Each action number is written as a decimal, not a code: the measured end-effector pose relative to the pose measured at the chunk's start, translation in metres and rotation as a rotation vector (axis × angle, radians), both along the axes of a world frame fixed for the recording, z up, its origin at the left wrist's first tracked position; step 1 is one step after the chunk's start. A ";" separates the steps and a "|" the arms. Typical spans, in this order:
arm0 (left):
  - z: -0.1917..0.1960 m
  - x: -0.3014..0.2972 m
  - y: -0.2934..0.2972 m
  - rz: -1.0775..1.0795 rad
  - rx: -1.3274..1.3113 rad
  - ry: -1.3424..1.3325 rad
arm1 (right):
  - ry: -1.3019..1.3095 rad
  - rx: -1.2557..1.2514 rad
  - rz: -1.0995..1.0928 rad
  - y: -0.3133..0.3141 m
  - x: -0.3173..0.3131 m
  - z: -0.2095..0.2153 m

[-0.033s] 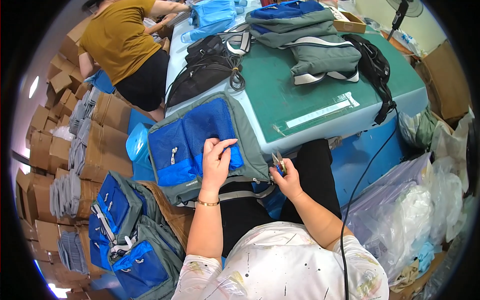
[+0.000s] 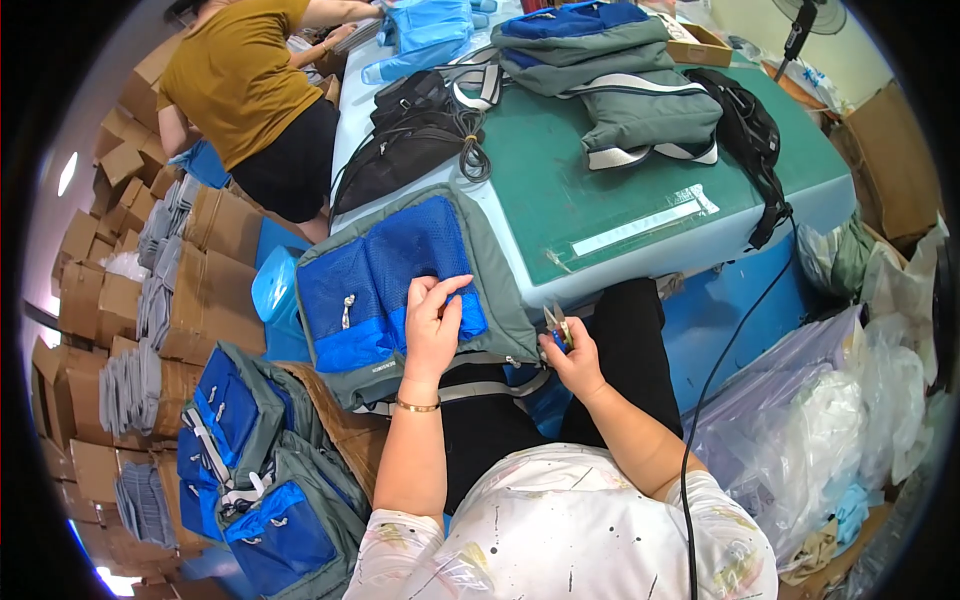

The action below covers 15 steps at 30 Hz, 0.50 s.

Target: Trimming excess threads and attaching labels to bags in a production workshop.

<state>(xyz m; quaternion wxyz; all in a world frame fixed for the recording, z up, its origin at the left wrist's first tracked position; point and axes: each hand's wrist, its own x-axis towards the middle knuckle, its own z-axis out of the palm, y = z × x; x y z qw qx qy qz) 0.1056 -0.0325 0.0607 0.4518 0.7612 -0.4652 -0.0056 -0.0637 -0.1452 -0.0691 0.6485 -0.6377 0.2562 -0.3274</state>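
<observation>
A grey-green bag [image 2: 505, 290] with blue mesh pockets [image 2: 410, 240] lies across my lap and leans on the table edge. My left hand [image 2: 433, 325] rests on its right-hand pocket, index finger and thumb apart, the other fingers bent; I see nothing held in it. A white cord pull [image 2: 347, 311] shows on the left pocket. Beside the bag's lower right corner, my right hand [image 2: 572, 358] is closed around small thread snips [image 2: 556, 322], blades pointing up and away from me. The palm hides part of their handle.
Grey-green bags [image 2: 650, 115] and a black bag [image 2: 400, 150] lie on the green-topped table [image 2: 540, 220]. More blue-and-green bags [image 2: 280, 530] are piled at lower left. Cartons [image 2: 215, 300] line the left side. A black cable [image 2: 735, 345] hangs at right. Another person [image 2: 235, 80] works at far left.
</observation>
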 end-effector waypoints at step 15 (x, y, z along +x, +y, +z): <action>-0.008 -0.003 -0.015 0.243 -0.059 -0.008 | 0.031 -0.083 -0.015 -0.001 0.005 0.003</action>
